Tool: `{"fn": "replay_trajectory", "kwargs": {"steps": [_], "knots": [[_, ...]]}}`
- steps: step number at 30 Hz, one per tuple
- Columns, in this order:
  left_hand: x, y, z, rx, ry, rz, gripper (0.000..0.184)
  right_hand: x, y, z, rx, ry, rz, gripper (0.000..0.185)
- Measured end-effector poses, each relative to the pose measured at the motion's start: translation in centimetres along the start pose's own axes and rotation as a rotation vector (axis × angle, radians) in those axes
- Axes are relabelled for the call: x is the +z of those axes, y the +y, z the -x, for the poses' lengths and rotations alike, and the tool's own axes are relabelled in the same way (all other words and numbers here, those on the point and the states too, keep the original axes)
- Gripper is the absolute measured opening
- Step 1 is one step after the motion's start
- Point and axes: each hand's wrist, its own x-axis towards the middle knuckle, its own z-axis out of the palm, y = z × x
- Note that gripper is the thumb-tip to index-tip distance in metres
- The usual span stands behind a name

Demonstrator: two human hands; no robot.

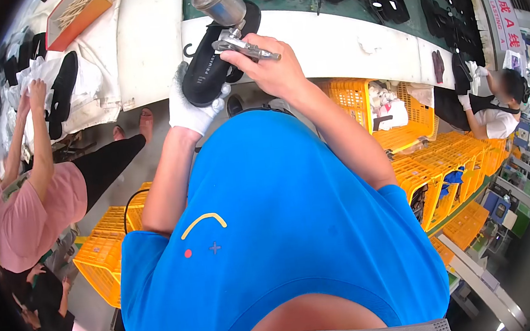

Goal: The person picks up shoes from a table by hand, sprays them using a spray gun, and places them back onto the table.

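My left hand [187, 111], in a white glove, is closed around the heel end of a black slipper [206, 75]. The insole faces up and carries pale lettering reading "PRIMARK". Bare, my right hand [278, 68] grips a metal spray gun [247, 47] with a round silver cup on top. The gun's front end lies over the slipper, close to its insole; whether they touch I cannot tell. Another black piece of footwear [253, 18] shows behind the gun, partly covered by it.
White ledges border a green conveyor [340, 21] bearing rows of black footwear [383, 1]. An orange box [80, 18] of thin sticks stands at upper left. Yellow crates [435, 171] line the right; another crate [98, 258] is lower left. Co-workers [44, 187] [496, 111] flank me.
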Motion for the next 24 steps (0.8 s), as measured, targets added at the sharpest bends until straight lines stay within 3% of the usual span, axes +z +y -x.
{"fn": "replay_trajectory", "kwargs": {"steps": [2, 10, 13, 24], "knots": [[0.0, 0.0, 0.1, -0.001, -0.044, 0.014, 0.055, -0.1, -0.6, 0.3, -0.011, -0.005, -0.031, 0.033], [1.3, 0.0, 0.3, 0.055, 0.174, -0.031, 0.053, 0.0, -0.9, 0.7, -0.052, -0.021, -0.019, 0.036], [0.7, 0.1, 0.2, 0.032, 0.089, -0.05, 0.052, -0.2, -1.4, 0.9, -0.056, -0.032, -0.044, 0.037], [0.3, 0.4, 0.3, 0.072, 0.135, 0.018, 0.047, -0.4, -2.6, 1.7, -0.14, -0.067, -0.148, 0.03]]}}
